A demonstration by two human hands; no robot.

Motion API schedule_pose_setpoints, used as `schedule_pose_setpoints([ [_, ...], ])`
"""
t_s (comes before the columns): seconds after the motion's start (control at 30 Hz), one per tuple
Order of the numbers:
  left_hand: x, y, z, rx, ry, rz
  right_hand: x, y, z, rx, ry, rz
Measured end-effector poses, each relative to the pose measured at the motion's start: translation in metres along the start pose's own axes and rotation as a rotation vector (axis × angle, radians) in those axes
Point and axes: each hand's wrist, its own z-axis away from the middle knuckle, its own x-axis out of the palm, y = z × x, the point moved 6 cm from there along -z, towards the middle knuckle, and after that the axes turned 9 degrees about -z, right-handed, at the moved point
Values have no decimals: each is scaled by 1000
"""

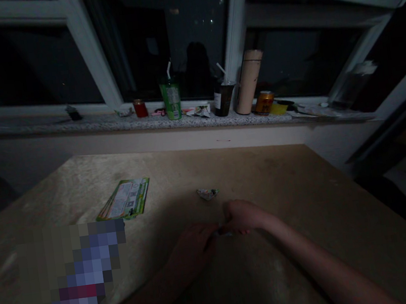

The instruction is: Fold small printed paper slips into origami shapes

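Observation:
Both my hands meet low on a bare brown table [305, 193] in dim light. My left hand [192, 248] is curled, its fingers pinched together against my right hand [242, 215], which is also closed. Something small and pale shows between the fingertips; I cannot make out what it is. A small folded scrap of printed paper [207, 193] lies on the table just beyond my right hand, untouched. A stack of green and white printed leaflets [124, 199] lies further left.
A blurred-out patch [81, 277] covers the table's near left. The stone window sill [72, 125] behind holds a green cup with a straw [171, 99], a red can [140, 108], a dark cup [223, 98], a tall tan tumbler [249, 82] and an orange can [264, 102].

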Motion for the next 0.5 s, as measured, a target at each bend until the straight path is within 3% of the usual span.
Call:
schedule_pose_setpoints([
  [0.1, 2, -2, 0, -12, -3, 31, -3, -4, 10, -144, 203, 79],
  [0.23, 4, -6, -1, -34, 1, 96, 8, -6, 25, -239, 313, 90],
  [0.33, 4, -10, -2, -60, 23, 161, 15, -13, 33, -338, 337, 34],
  [0.5, 0, -17, -4, -109, 42, 265, 23, -16, 30, -354, 340, -28],
])
